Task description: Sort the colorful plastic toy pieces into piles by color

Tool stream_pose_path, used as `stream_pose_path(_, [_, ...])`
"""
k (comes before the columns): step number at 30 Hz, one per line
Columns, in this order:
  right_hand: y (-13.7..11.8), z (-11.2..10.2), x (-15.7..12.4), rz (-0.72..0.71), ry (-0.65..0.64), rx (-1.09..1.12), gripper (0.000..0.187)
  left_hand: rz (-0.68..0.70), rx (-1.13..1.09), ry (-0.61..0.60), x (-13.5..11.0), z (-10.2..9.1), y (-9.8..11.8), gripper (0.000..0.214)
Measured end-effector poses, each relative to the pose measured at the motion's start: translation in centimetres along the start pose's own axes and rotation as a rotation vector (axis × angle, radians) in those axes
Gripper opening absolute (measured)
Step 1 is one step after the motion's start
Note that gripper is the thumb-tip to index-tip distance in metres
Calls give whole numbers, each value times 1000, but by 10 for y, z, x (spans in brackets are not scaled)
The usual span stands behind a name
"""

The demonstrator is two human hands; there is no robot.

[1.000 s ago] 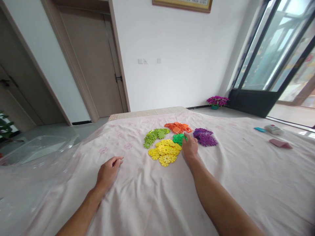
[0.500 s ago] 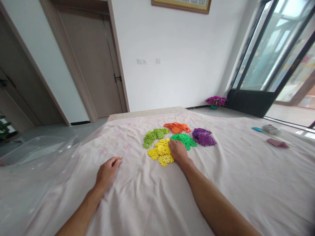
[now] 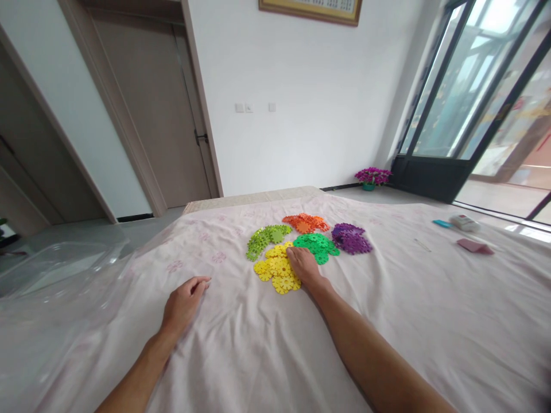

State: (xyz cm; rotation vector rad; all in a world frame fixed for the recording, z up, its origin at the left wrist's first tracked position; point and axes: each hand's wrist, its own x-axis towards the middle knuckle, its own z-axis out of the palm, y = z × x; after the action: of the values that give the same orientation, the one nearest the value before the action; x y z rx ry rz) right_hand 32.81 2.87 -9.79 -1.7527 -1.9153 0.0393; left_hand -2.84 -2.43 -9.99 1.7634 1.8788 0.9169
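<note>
My right hand [image 3: 303,265] reaches over the right side of a pile of yellow snowflake discs [image 3: 275,269], with its fingers bent down and touching the pile. Whatever sits under those fingertips is hidden. On the cloth to the left rests my left hand [image 3: 184,301], fingers curled together and nothing visible in it. Just beyond the right hand is a green pile of discs [image 3: 317,244]. Lime-green discs [image 3: 263,238] spread behind the yellow ones. Farther back are orange discs [image 3: 305,222], and purple discs [image 3: 352,238] lie to the right.
A pale flowered cloth [image 3: 258,350] covers the wrinkled surface. Clear plastic containers [image 3: 64,269] stand at the left. On the right lie a blue item [image 3: 442,223], a whitish packet [image 3: 464,222], a pinkish folded piece [image 3: 475,246] and a thin stick [image 3: 422,245].
The view has shifted slightly. My right hand has moved a little left over the yellow discs. The left hand stays on the cloth, and the piles look unchanged.
</note>
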Motion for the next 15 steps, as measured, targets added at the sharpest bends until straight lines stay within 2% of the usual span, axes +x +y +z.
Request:
stream_pose_path(3, [0,0,-1,-29,-24,80,48,3,-2,-4,0,0,-1,36])
stream_pose_path(7, [12,-8,9,33,154,160,52,-1,-7,-11,-1,-1,1,36])
stream_pose_path(11, [46,-26,26,183,326,121,54,-5,3,-23,-2,-1,5,35])
stream_pose_path(13, [66,-35,31,242,332,55,54,-12,10,-28,-2,-2,6,34])
stream_pose_path(15, [86,-43,34,296,270,-19,57,-17,9,-34,-2,-2,6,35])
